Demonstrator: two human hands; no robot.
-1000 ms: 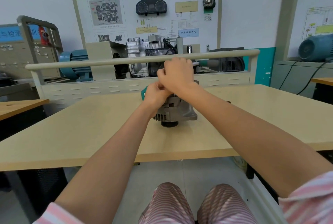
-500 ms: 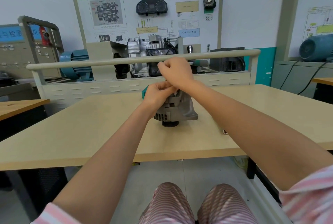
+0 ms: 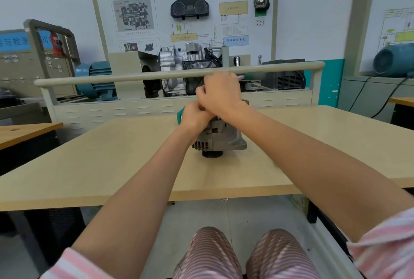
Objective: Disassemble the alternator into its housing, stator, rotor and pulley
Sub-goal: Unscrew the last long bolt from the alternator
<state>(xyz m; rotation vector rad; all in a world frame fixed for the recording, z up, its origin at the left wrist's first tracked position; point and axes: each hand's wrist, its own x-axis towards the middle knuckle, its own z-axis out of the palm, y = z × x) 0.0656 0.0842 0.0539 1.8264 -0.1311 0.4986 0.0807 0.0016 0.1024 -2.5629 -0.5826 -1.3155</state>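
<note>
At the middle of the tan surface (image 3: 112,162), both hands curl closed above the alternator (image 3: 220,136); the right grip (image 3: 220,95) sits over the left grip (image 3: 195,117). What they hold is hidden. The alternator stands pulley (image 3: 211,154) down.

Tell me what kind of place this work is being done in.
Most likely an automotive training workshop or vocational classroom. A teaching panel with an instrument cluster and wiring diagram stands behind the table, a cutaway gearbox is mounted on that stand, and an alternator sits under both hands.
</note>
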